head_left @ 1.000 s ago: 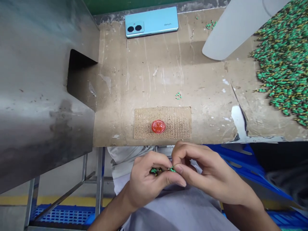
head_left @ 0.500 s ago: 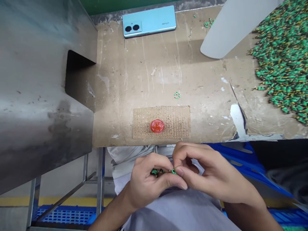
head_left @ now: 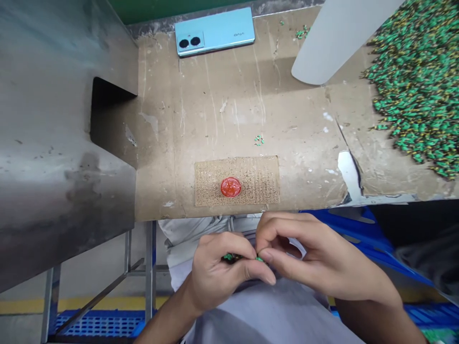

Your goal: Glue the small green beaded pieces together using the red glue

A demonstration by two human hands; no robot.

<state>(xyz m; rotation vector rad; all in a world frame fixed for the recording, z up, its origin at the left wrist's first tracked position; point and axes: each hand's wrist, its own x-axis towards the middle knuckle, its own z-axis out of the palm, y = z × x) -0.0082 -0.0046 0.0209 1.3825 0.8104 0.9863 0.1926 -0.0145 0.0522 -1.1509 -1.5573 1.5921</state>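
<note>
Curled around several small green-and-dark pieces [head_left: 229, 257], my left hand [head_left: 222, 267] is closed just below the table's front edge, over my lap. My right hand [head_left: 301, 253] meets it from the right, thumb and forefinger pinched at one small green piece [head_left: 258, 259] by the left fingertips. The fingers cover most of that piece, so its exact kind cannot be made out. Above the hands, a small round red dish [head_left: 230, 187] sits on a rectangle of speckled cardboard [head_left: 258, 181]. A few tiny green bits [head_left: 258, 140] lie just behind the cardboard.
A large heap of green, yellow and dark pieces [head_left: 423, 91] covers the table's right side. A light-blue phone [head_left: 222, 31] lies at the back. A white curved panel [head_left: 337, 43] hangs over the back right. Left stands a metal box [head_left: 53, 143] with a dark opening.
The whole view has shifted slightly, so the table things appear a little further left. Both hands stay together, and the green piece between the fingertips is now more covered.
</note>
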